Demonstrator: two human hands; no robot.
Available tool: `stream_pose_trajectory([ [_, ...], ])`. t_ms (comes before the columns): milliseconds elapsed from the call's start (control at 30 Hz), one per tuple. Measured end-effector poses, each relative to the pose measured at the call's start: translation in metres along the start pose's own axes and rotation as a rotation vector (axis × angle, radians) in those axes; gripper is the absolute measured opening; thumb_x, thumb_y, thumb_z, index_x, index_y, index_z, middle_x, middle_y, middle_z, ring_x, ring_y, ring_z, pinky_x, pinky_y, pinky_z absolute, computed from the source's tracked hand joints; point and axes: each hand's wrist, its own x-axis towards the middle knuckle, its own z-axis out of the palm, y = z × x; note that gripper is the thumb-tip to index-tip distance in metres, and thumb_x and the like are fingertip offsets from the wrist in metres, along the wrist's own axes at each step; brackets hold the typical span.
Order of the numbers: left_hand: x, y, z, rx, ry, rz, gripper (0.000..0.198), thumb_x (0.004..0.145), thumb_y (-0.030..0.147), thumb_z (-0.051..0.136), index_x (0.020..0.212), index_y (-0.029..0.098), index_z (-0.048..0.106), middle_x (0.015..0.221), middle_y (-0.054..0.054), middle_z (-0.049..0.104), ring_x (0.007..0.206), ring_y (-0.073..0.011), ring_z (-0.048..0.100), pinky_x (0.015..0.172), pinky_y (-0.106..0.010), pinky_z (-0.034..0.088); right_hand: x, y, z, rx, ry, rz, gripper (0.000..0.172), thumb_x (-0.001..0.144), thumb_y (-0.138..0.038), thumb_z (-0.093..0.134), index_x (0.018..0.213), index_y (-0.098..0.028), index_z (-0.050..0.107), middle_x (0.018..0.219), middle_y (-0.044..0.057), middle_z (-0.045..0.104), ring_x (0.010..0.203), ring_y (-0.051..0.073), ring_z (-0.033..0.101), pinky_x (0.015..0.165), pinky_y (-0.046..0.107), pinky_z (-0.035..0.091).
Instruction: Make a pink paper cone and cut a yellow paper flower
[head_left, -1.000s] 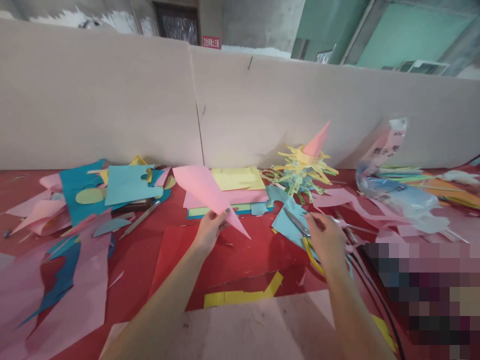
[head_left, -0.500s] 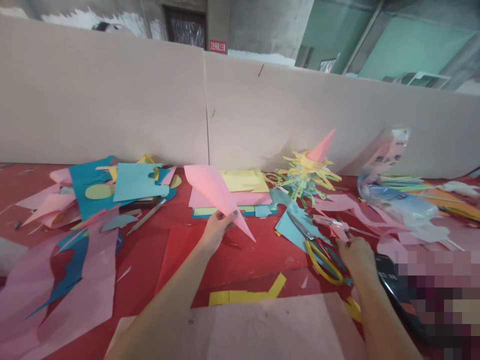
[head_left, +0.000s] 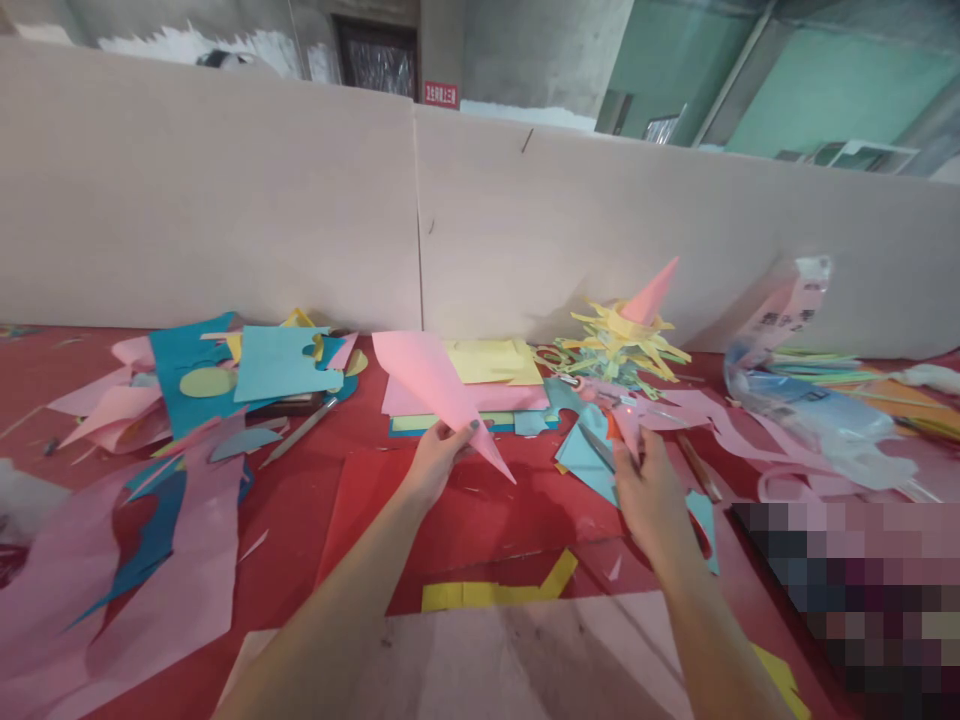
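Pinched in my left hand [head_left: 442,455] is a pink paper cone [head_left: 431,375], its point toward me and to the right, its wide end up to the left. My right hand [head_left: 649,490] is wrapped round the handle of a pink glue gun [head_left: 619,400], whose nozzle points left and whose small red light is lit. Scissors [head_left: 598,445] lie by that hand, mostly hidden under it, on light blue paper [head_left: 581,470]. Beyond the glue gun stands a yellow and green fringed paper piece [head_left: 619,335] topped with a pink cone [head_left: 652,292].
Stacked paper sheets [head_left: 495,362] lie behind the cone. Paper scraps [head_left: 195,370] and a pen [head_left: 300,432] are at left. A plastic bag [head_left: 817,400] is at right. A pale board [head_left: 225,200] walls the back of the red table [head_left: 300,510].
My right hand has lifted the glue gun and brought it left, over the scissors and closer to the cone. My left hand still grips the cone, hardly moved.
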Motion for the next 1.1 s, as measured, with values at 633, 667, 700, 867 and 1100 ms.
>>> stream_pose_trajectory([
  [633,0.006,-0.006,-0.002,0.010,0.075,-0.037,0.033,0.065,0.033,0.072,0.088,0.012,0.062,0.095,-0.015,0.068,0.081,-0.0235,0.065,0.072,-0.036,0.053,-0.016,-0.002,0.045,-0.025,-0.022,-0.124,0.051,0.068,-0.052,0.058,0.106,-0.018,0.054,0.092,0.009,0.062,0.076,0.022,0.058,0.065,0.030,0.043],
  [667,0.005,-0.005,-0.002,0.015,0.081,-0.042,0.033,0.065,0.034,0.072,0.088,0.013,0.062,0.096,-0.015,0.068,0.081,-0.0239,0.065,0.072,-0.036,0.053,-0.017,-0.003,0.044,0.020,-0.054,-0.085,0.050,0.068,-0.053,0.059,0.103,-0.018,0.055,0.086,0.007,0.062,0.071,0.020,0.057,0.062,0.029,0.043],
  [700,0.005,-0.005,-0.002,0.022,0.082,-0.044,0.034,0.065,0.034,0.072,0.089,0.013,0.062,0.096,-0.015,0.068,0.082,-0.0243,0.065,0.072,-0.036,0.053,-0.018,-0.005,0.044,0.078,-0.093,-0.047,0.048,0.067,-0.054,0.060,0.099,-0.019,0.056,0.081,0.005,0.062,0.068,0.019,0.056,0.061,0.028,0.043],
  [867,0.003,-0.004,0.002,0.077,0.019,-0.075,0.035,0.067,0.038,0.070,0.090,0.014,0.063,0.098,-0.015,0.067,0.088,-0.0255,0.063,0.072,-0.037,0.053,-0.025,-0.010,0.050,0.371,-0.259,0.095,0.036,0.063,-0.050,0.067,0.076,-0.019,0.052,0.052,-0.006,0.049,0.046,0.011,0.045,0.045,0.023,0.037],
  [1100,-0.015,0.004,0.021,0.311,-0.309,-0.277,0.040,0.066,0.038,0.071,0.096,0.012,0.063,0.096,-0.012,0.067,0.084,-0.0226,0.062,0.066,-0.032,0.053,-0.028,-0.014,0.056,0.744,-0.410,0.266,0.036,0.066,-0.050,0.065,0.079,-0.019,0.052,0.034,-0.012,0.035,0.027,0.006,0.029,0.028,0.019,0.026],
])
